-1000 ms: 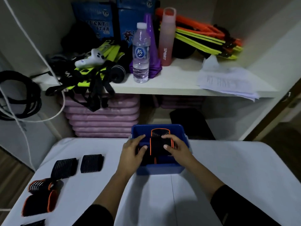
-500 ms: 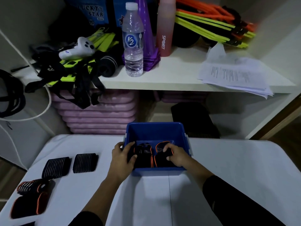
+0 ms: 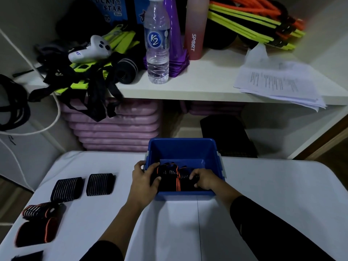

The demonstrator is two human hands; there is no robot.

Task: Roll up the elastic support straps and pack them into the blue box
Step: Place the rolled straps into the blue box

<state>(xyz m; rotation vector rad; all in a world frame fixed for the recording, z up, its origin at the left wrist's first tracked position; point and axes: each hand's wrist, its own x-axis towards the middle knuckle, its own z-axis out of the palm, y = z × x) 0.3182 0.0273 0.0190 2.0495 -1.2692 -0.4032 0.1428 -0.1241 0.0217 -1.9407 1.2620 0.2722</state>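
Note:
The blue box stands on the white table at its far middle. Inside its near half lie rolled black straps with orange edges. My left hand reaches over the box's left rim, fingers curled on the left roll. My right hand is inside the box, pressing on the right roll. On the table's left lie two black striped straps, an orange-edged strap and a flat black one with orange trim.
A white shelf runs above the table with a water bottle, a pink bottle, a white controller, papers and yellow-black gear. Pink mats are stacked under it. Another dark strap shows at the bottom left.
Both hands lowered the orange-edged strap roll from above the box down into it. The camera tilted down and closer.

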